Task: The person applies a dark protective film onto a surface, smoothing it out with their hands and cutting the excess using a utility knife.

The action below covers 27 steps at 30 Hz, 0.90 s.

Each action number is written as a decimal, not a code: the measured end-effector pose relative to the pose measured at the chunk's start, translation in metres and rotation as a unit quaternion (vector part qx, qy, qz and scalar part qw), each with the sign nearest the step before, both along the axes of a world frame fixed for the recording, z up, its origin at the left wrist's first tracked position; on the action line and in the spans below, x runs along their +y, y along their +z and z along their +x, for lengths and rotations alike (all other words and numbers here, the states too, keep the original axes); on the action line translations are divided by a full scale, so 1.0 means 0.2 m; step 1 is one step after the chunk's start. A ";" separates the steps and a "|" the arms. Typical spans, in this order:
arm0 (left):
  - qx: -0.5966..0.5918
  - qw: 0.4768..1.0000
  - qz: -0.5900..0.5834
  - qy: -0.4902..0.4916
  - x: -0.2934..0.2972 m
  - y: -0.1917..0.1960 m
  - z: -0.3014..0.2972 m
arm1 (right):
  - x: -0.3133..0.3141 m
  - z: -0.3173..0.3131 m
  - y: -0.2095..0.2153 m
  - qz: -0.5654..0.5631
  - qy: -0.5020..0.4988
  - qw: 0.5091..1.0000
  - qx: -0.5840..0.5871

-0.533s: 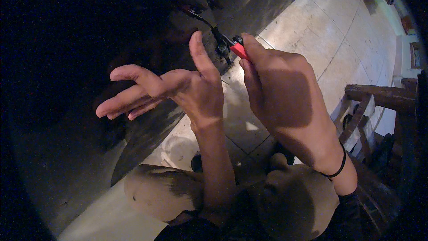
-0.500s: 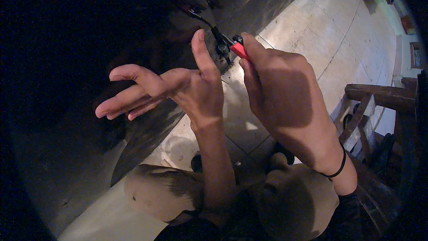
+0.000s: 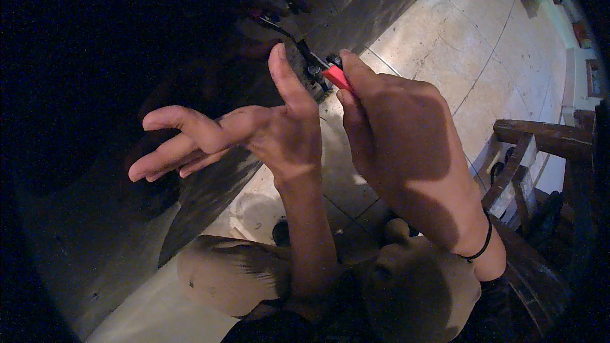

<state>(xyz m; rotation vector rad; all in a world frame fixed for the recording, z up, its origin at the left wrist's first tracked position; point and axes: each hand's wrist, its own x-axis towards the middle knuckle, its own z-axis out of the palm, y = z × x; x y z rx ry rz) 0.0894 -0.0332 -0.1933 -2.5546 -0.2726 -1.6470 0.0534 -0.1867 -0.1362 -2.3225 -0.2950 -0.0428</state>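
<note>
- Left hand [image 3: 279, 143] at frame centre, spread wide open, palm turned sideways — fingers fanned out toward 9 o'clock, thumb [image 3: 286, 79] sticking up toward 12; nothing held.
- Thumb tip just beside the dark metal part [image 3: 311, 63] at 12 o'clock, contact not clear in the gloom.
- Right hand [image 3: 406, 152] just right of centre, back of hand to the camera, closed around a red-handled tool [image 3: 335, 76]; only a short red stub showing above the fingers at roughly 12 o'clock.
- Tool type not discernible — tip runs into the dark metal part, thin black rod or cable [image 3: 279, 25] continuing up toward 11 o'clock into shadow.
- Red-handled tool sits between the two hands, just above them, touching the right index finger and close to the left thumb.
- Black band [image 3: 480, 248] on the right wrist, at 4 o'clock.
- Knees in tan trousers [image 3: 229, 273] at 6 o'clock, both forearms rising over them.
- Pale tiled floor [image 3: 445, 38] from 1 to 3 o'clock, with grout lines and scuffs; more of it between the forearms.
- Dark slanted panel [image 3: 210, 190] running from 12 down to 8 o'clock, below the left hand; left half of frame nearly black, nothing readable there.
- Wooden chair frame [image 3: 540, 140] at 3 o'clock, well apart from the hands.
</note>
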 end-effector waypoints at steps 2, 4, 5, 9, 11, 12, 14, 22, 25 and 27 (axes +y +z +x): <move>-0.006 1.000 0.018 -0.004 0.00 0.01 -0.01 | -0.01 0.01 0.01 -0.042 0.017 0.999 -0.006; 0.014 1.000 0.006 0.025 -0.01 0.01 -0.03 | -0.01 0.00 -0.01 -0.047 0.012 0.999 -0.020; 0.014 1.000 0.002 0.028 0.01 0.01 -0.02 | 0.01 0.00 -0.01 -0.055 0.012 0.998 -0.027; 0.014 0.999 -0.033 0.012 0.03 0.00 -0.03 | 0.08 -0.02 0.04 -0.096 -0.003 0.995 -0.025; 0.019 0.999 -0.045 0.000 -0.01 0.05 -0.01 | 0.06 -0.01 0.03 -0.079 -0.002 0.997 -0.026; 0.029 0.998 -0.051 -0.007 -0.03 0.00 0.00 | 0.05 0.00 0.01 -0.082 -0.005 0.997 -0.007; 0.030 0.998 -0.054 -0.013 -0.01 -0.06 -0.01 | 0.05 0.01 0.03 -0.081 -0.006 0.997 0.010; 0.020 0.997 -0.071 -0.026 0.02 -0.05 -0.04 | 0.09 0.01 0.09 -0.114 0.039 0.985 -0.121; 0.024 0.996 -0.076 -0.029 0.02 -0.07 -0.04 | 0.09 0.00 0.08 -0.116 0.018 0.990 -0.084; 0.025 0.996 -0.079 -0.028 0.03 -0.07 -0.05 | 0.09 0.00 0.09 -0.123 0.026 0.989 -0.078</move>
